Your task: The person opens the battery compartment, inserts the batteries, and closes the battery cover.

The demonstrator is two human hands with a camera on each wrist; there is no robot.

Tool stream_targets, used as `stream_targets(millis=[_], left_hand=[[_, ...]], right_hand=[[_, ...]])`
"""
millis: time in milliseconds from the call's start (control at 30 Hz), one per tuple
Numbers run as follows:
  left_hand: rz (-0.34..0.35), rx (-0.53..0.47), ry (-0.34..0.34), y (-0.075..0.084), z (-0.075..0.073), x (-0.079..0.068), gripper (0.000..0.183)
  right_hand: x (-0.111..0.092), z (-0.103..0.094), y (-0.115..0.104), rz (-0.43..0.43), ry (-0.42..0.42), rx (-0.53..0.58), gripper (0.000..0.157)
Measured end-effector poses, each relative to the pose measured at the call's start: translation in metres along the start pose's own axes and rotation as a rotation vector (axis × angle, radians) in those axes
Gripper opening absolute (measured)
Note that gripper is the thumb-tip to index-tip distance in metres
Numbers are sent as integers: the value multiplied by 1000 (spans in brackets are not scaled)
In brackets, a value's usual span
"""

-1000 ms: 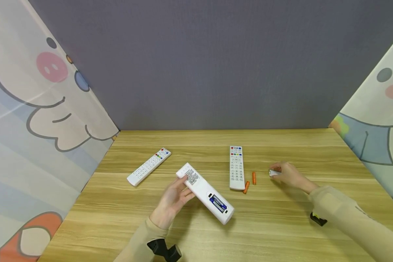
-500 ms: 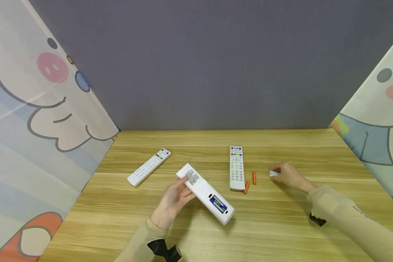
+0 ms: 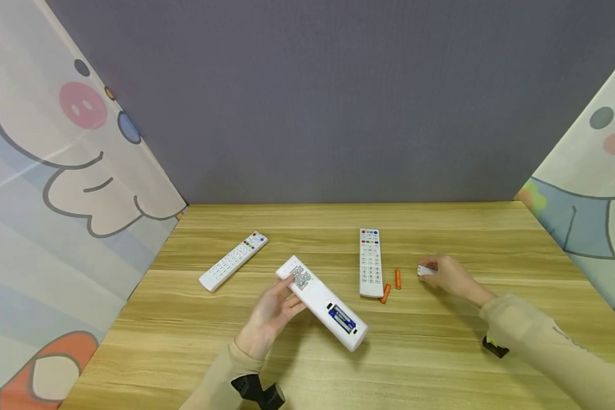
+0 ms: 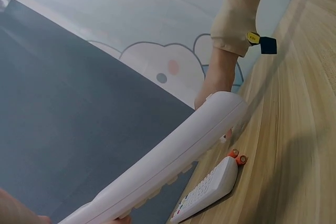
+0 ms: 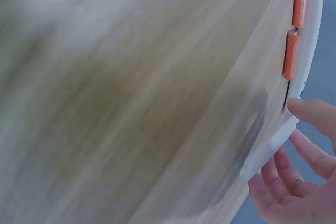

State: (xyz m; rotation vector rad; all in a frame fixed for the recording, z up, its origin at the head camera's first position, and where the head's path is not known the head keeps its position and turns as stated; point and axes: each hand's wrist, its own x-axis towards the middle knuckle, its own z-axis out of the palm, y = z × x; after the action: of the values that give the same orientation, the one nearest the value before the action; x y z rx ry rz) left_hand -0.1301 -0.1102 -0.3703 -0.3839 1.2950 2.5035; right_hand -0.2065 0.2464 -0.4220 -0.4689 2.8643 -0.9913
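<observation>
My left hand grips a white remote control by its upper end, back side up and tilted over the table. Its battery compartment lies uncovered, with blue batteries inside. Off to the right, my right hand pinches a small white battery cover between thumb and fingers, just above the tabletop. Two orange batteries lie left of that hand, beside a second white remote that rests buttons up. In the left wrist view the held remote hides part of the right hand.
Another white remote lies slanted, buttons up, on the left of the wooden table. A dark grey panel stands along the back edge. Cartoon-printed curtains hang at both sides.
My right hand has shifted slightly left with the battery cover in its fingers. My left hand and its remote have stayed nearly still.
</observation>
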Motion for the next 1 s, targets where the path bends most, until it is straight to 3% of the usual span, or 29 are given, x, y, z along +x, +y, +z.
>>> stream_targets(millis=[133,400,667,1000], left_hand=[[2,4,-3,-1,0,0,40],[13,14,0,-2,1,-1,45],[12,7,6,-2,4,0,43],[19,47,-3,-2,6,1,42]], right_hand=[[-3,2,-5,-17,36,20,31],[-6,10,-12,-152,167,66,29],[-12,14,-38,-57,168,45,30],[-19,27,-63,-100,244,118,29]])
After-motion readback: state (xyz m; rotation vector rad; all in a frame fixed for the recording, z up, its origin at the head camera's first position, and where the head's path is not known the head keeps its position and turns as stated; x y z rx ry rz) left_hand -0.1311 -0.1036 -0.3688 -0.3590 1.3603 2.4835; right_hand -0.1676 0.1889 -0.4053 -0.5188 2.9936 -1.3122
